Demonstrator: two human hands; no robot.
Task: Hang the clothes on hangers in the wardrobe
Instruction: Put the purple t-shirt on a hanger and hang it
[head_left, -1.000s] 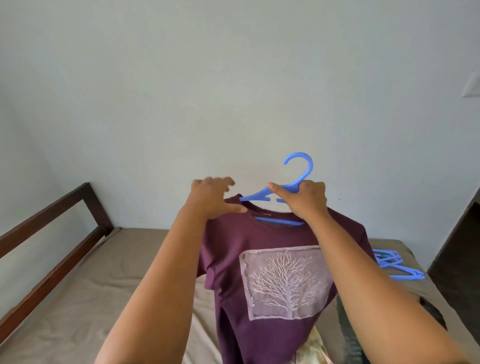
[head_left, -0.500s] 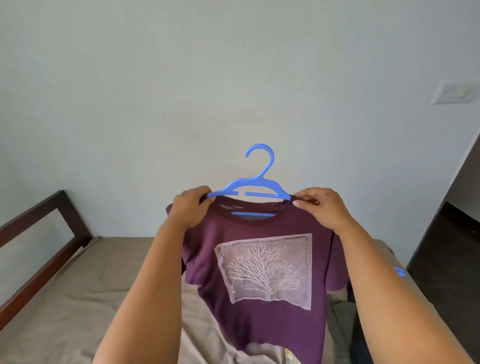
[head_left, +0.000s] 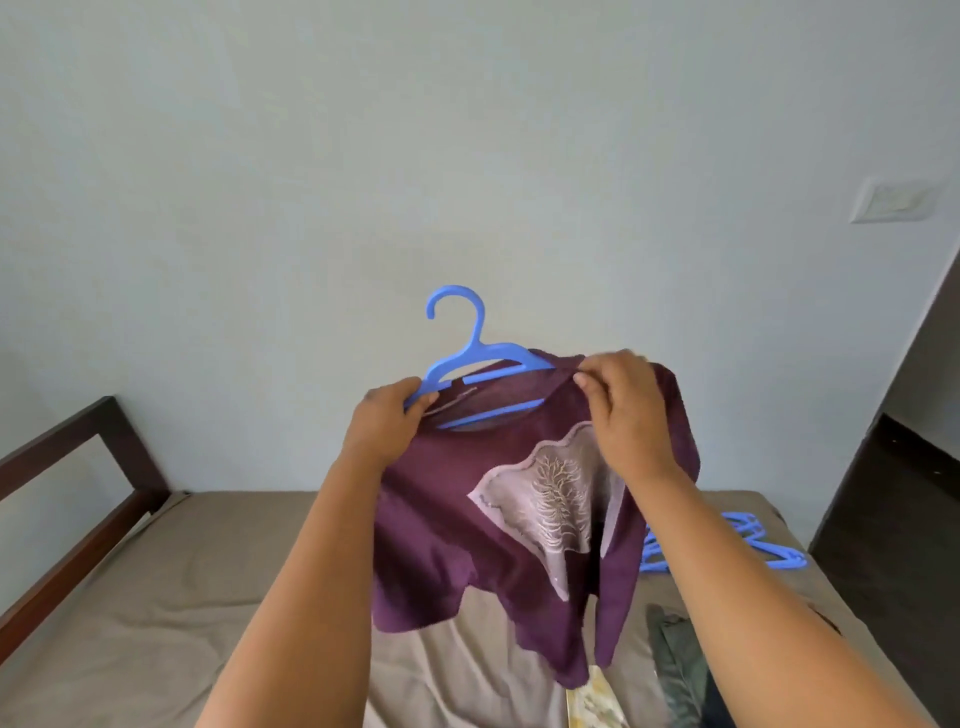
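Your left hand (head_left: 387, 428) grips the left end of the blue hanger (head_left: 480, 364), fingers curled round the arm along with the shirt's shoulder, and your right hand (head_left: 626, 410) pinches the purple shirt (head_left: 441, 530) at its right shoulder, thumb and fingertips closed on the fabric just where the hanger's other arm disappears inside. The hanger sits tilted between your hands, left end lower, hook up above them against the pale wall (head_left: 467, 156), its lower bar showing through the neck opening. The shirt hangs down below both hands, twisted, its tree print (head_left: 550, 499) folded under your right wrist, hem dangling above the bed (head_left: 156, 623). Past your right forearm, more blue hangers (head_left: 753, 540) lie in a heap on the bed. Below your right elbow there's a dark garment (head_left: 675, 654) and beside it a bit of yellowish patterned cloth (head_left: 595, 701). Off beyond your left arm runs the dark wooden bed frame (head_left: 67, 467), and up to the right of your hands a switch plate (head_left: 896, 200) sits on the wall
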